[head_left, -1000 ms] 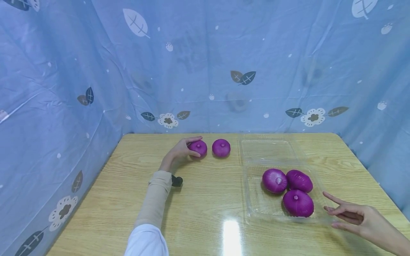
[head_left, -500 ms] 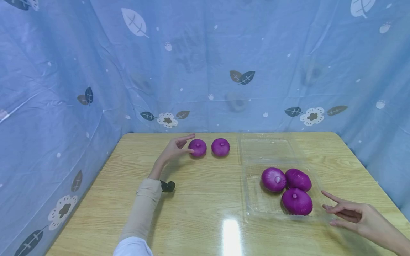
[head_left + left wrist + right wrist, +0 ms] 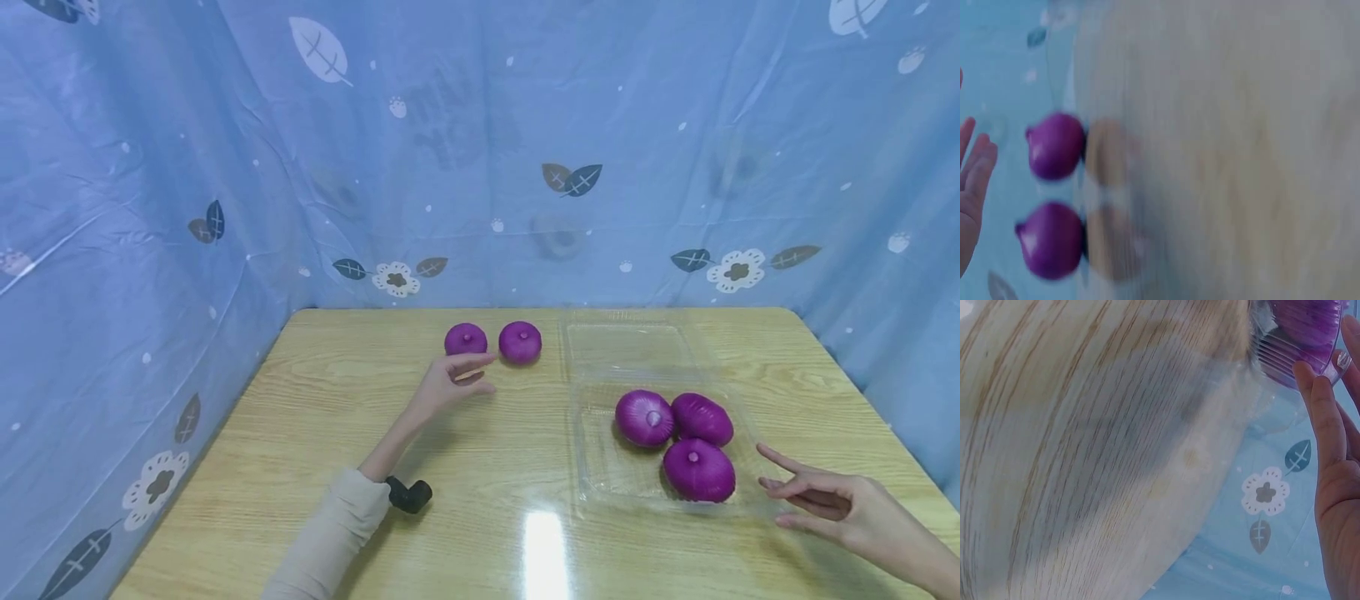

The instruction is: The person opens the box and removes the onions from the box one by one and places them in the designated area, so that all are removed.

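Observation:
My left hand (image 3: pixel 450 385) hovers over the table just in front of two purple onions, with nothing between its parted thumb and fingers. It covers the lower edge of the left onion (image 3: pixel 466 338); the right onion (image 3: pixel 520 342) stands beside it. In the left wrist view both the near onion (image 3: pixel 1054 240) and the other onion (image 3: pixel 1055 145) are apart from the fingers. An opened clear plastic box (image 3: pixel 600 492) holds three more onions (image 3: pixel 699 471). My right hand (image 3: pixel 832 508) is at the box's right side, fingers extended; its fingertips (image 3: pixel 1321 387) look close to the wall, contact unclear.
The clear lid (image 3: pixel 626 346) lies folded back behind the box, towards the table's far edge. A blue patterned curtain (image 3: pixel 480 183) hangs behind and beside the wooden table (image 3: pixel 330 358). A black device (image 3: pixel 410 495) sits at my left wrist.
My left hand has let go of the left onion, drawn back to the left, then come nearer and to the right. The onions stay in place. My right hand has hardly moved.

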Available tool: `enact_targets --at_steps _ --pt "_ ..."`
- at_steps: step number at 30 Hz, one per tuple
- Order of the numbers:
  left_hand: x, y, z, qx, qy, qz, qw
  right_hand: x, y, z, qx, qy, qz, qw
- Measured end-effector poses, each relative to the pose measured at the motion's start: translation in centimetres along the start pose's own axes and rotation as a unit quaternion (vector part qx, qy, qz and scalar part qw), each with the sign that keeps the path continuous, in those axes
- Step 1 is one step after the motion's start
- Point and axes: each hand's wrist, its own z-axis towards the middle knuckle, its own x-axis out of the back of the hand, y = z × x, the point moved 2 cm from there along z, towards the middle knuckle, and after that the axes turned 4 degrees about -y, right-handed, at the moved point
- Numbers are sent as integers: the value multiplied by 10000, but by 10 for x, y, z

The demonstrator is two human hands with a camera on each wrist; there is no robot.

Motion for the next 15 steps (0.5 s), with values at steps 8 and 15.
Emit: enact_targets --at_steps 8,15 --pt "-46 13 -9 154 -557 -108 9983 -1 -1 -1 -15 56 -166 9998" --pt "-76 19 -6 143 -1113 -516 9923 -3 -2 1 140 10 -88 9999"
